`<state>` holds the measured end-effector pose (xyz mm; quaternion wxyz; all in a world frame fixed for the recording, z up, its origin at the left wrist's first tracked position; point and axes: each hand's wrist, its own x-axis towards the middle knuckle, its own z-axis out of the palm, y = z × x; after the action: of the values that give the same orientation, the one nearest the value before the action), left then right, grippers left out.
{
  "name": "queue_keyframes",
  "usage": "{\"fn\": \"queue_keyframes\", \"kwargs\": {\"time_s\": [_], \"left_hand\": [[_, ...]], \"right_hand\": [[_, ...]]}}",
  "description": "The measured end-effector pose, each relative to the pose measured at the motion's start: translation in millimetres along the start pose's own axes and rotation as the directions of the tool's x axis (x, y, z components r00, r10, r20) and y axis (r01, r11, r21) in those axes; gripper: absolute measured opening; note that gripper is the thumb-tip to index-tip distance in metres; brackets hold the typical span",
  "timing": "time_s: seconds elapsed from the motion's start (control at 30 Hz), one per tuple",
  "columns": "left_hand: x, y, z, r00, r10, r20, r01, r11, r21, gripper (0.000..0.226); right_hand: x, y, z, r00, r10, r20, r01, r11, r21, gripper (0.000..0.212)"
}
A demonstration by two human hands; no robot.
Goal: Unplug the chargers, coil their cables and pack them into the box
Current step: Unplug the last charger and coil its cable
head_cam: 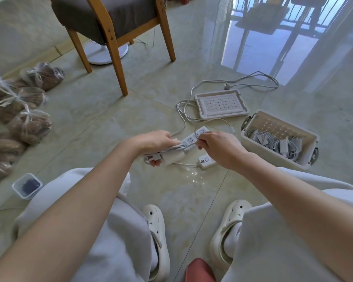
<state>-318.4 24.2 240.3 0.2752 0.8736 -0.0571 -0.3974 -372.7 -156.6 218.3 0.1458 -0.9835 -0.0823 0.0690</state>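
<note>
White cable (189, 146) is being wound: the left hand (154, 140) is gripping the charger (172, 157), the right hand (216, 144) pinching the loose end, keeping it tight.

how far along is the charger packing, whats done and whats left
Done: several coiled chargers already lie in the box, whose lid is off beside it. In hand: the left hand holds a charger while the right hand winds its cable. Left: packing this one; the power strip sockets look empty, and its own long cord sprawls loose.
</note>
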Motion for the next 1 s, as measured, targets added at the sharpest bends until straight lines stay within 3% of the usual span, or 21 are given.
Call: {"fn": "queue_keyframes", "kwargs": {"time_s": [0.27, 0.37, 0.47, 0.53, 0.67, 0.73, 0.83, 1.0], "left_hand": [[15.8, -8.8, 3.8, 0.96, 0.015, -0.281, 0.052, 0.972, 0.23, 0.035], [21.9, -10.1, 9.3, 0.923, 0.031, -0.383, 0.07, 0.967, 0.245, 0.04], [26.4, -8.9, 15.1, 0.902, 0.015, -0.431, 0.029, 0.995, 0.097, 0.04], [25.8, -6.0, 17.0, 0.905, -0.03, -0.425, -0.029, 0.991, -0.132, 0.036], [23.8, 3.0, 21.7, 0.902, -0.065, -0.428, -0.148, 0.883, -0.446, 0.032], [24.7, 6.0, 21.9, 0.91, -0.077, -0.406, -0.207, 0.767, -0.608, 0.042], [19.0, 11.5, 18.5, 0.947, -0.112, -0.3, -0.22, 0.451, -0.865, 0.044], [10.0, 16.8, 13.5, 0.98, -0.106, -0.167, -0.163, 0.045, -0.986, 0.043]], "right_hand": [[-10.2, -22.7, 1.5, 0.998, -0.048, -0.035, 0.049, 0.998, 0.034, 0.034], [-16.7, -30.0, 4.8, 0.996, -0.077, -0.042, 0.079, 0.995, 0.062, 0.034], [-23.2, -37.3, 7.4, 0.991, -0.125, -0.053, 0.13, 0.984, 0.124, 0.033], [-27.2, -41.4, 10.3, 0.988, -0.145, -0.054, 0.152, 0.974, 0.168, 0.032], [-32.6, -46.5, 13.4, 0.987, -0.158, -0.042, 0.163, 0.961, 0.225, 0.031], [-33.8, -48.4, 13.7, 0.983, -0.182, -0.016, 0.181, 0.952, 0.248, 0.031], [-33.2, -50.7, 13.9, 0.978, -0.206, 0.001, 0.197, 0.938, 0.286, 0.027], [-32.7, -52.7, 10.1, 0.975, -0.211, 0.062, 0.182, 0.931, 0.317, 0.03]]}}
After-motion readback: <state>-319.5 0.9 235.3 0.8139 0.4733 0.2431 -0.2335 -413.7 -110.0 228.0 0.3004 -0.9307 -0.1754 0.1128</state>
